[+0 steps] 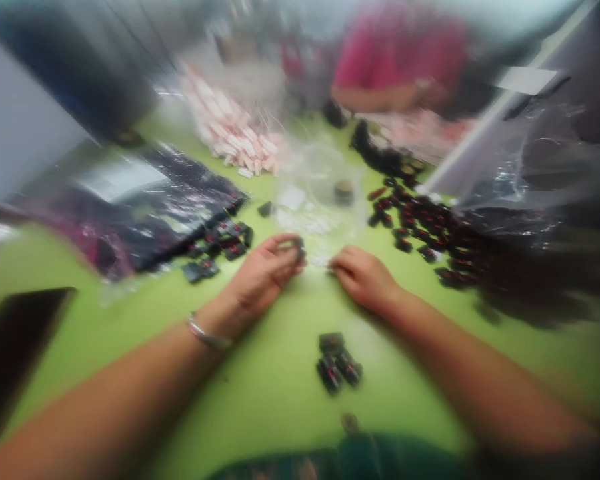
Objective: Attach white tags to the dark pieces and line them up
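My left hand (267,270) is closed on a small black part (299,248), held up at the fingertips; blur hides its details. To its right, my right hand (363,275) has its fingers pinched together beside some small white pieces (321,260). Whether a tiny piece is between those fingertips, I cannot make out. Just beyond both hands sits a clear plastic bag (320,167) with white pieces in it. Nearer to me, a few black parts with red marks (337,363) lie grouped on the green table (280,400).
Black-and-red parts lie in a small group (225,240) at left and a large heap (420,223) at right. Plastic bags (165,193) flank the work area. Pale pink pieces (245,143) are piled behind. Across the table is a person in a pink top (400,53).
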`<state>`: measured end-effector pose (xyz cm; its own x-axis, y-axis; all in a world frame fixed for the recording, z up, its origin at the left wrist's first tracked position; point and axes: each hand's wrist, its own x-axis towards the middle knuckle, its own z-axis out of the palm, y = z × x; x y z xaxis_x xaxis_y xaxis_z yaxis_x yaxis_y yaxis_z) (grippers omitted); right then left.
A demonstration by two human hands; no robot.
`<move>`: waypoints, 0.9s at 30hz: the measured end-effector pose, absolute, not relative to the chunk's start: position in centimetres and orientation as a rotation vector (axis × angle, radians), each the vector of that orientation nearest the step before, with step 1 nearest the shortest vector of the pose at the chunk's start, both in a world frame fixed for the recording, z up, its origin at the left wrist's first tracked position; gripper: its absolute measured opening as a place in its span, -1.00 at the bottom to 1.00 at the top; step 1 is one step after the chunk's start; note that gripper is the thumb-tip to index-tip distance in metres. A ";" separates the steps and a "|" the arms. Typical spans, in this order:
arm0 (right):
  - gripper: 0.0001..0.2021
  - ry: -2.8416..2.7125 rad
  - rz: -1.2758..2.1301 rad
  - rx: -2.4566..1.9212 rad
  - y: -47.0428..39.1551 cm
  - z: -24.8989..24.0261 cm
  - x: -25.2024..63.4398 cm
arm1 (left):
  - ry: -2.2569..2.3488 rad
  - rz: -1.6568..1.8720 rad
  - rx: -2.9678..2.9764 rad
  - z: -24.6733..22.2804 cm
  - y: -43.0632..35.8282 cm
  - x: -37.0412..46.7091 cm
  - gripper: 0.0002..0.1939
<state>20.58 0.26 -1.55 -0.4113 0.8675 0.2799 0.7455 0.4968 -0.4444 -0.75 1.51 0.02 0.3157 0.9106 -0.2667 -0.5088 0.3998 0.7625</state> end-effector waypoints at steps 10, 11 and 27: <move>-0.86 -2.418 0.288 -1.530 -0.3 -0.6 19.3 | 0.792 0.995 0.622 0.0 1.4 -0.7 -0.63; -0.84 -2.460 0.241 -1.602 -0.5 -0.5 19.0 | 0.792 0.991 0.630 0.0 1.3 -0.7 -0.63; -0.88 -2.068 0.490 -1.279 -1.1 -0.1 19.0 | 0.661 0.850 0.767 -0.2 0.5 -0.2 -0.68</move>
<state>18.98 -1.13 -0.06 -0.3137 0.8905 0.3295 0.6482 0.4544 -0.6110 -0.24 0.48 -0.17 0.4998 0.8420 -0.2032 -0.4048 0.4345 0.8046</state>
